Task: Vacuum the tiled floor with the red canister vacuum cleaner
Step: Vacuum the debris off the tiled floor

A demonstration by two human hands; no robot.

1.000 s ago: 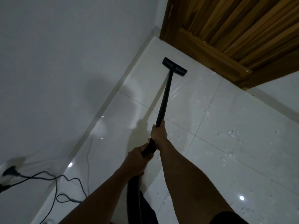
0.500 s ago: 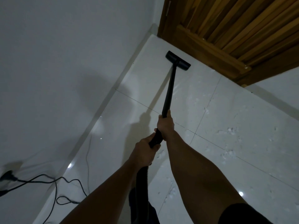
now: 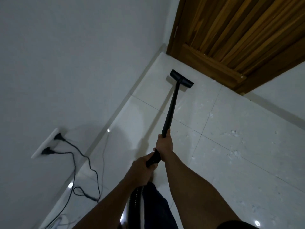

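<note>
You hold the slim black vacuum wand (image 3: 170,109) in both hands, its flat black floor head (image 3: 181,78) on the glossy white tiled floor (image 3: 231,113) near the slatted wooden door (image 3: 231,38).
Your right hand (image 3: 164,142) curls round the tube and your left hand (image 3: 140,171) wraps the thicker handle end just behind it. The ribbed black hose (image 3: 135,195) drops behind your left forearm and is cut off below.

Floor tiles (image 3: 247,162) glossy, reflective; door (image 3: 239,38) grained, slatted wood; wand (image 3: 171,106) matt black, probably plastic; wall (image 3: 66,63) smooth, matt.
</note>
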